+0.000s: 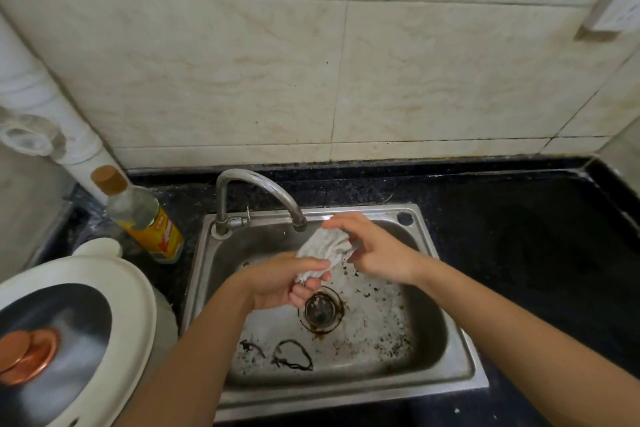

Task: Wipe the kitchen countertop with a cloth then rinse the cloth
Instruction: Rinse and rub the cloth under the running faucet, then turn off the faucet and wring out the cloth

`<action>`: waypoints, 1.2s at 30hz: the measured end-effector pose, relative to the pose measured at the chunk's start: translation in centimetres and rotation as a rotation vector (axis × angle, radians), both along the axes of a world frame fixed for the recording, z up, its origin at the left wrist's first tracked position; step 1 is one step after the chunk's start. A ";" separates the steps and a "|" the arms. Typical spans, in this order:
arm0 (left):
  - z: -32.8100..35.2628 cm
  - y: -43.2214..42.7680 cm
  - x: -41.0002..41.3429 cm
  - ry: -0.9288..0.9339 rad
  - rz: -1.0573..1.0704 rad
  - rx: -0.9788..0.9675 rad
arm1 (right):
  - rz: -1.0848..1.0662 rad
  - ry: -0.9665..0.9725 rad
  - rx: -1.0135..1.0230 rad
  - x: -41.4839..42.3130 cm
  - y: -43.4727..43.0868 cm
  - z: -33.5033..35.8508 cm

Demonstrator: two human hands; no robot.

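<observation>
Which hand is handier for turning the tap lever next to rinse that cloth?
Probably the left hand: it grips the cloth on the side nearer the tap lever, while the right hand holds it beyond the spout.

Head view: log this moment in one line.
step: rinse | cloth: bunched over sink, by faucet | left hand: grips lower end | right hand: holds upper end

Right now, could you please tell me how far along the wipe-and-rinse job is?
Wiping looks done: the cloth is off the countertop, over the sink. In hand: the left hand and right hand both hold it bunched below the faucet spout. Left: no water stream shows, so rinsing and wringing likely remain.
</observation>
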State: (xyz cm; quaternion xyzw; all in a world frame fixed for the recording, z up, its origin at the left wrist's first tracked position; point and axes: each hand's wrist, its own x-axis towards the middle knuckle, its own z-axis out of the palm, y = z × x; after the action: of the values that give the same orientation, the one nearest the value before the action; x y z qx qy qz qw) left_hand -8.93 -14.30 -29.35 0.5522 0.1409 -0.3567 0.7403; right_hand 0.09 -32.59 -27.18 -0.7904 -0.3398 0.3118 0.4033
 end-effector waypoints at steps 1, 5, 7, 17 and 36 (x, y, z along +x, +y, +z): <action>0.4 0.1 0.0 -0.003 -0.018 -0.063 | 0.092 -0.133 -0.039 -0.3 -0.3 -0.1; 2.1 -0.6 0.5 -0.045 -0.096 -0.207 | 0.198 -0.647 -0.018 -0.5 -0.2 -1.3; 2.9 -1.1 0.7 -0.058 -0.121 -0.241 | 0.128 -0.823 0.042 -0.1 0.3 -1.0; 5.9 -2.1 1.2 -0.078 -0.150 0.065 | 0.395 -1.474 0.001 4.4 0.8 4.2; 4.4 0.8 4.6 -1.496 -0.330 1.892 | -0.071 1.093 0.198 -2.8 2.6 1.9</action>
State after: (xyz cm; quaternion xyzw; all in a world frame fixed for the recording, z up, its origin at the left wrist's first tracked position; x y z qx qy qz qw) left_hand -4.29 -13.47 -24.90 0.9544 -0.1883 0.2035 -0.1104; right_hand -2.67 -30.01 -25.26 -0.4830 -0.0821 0.6292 0.6033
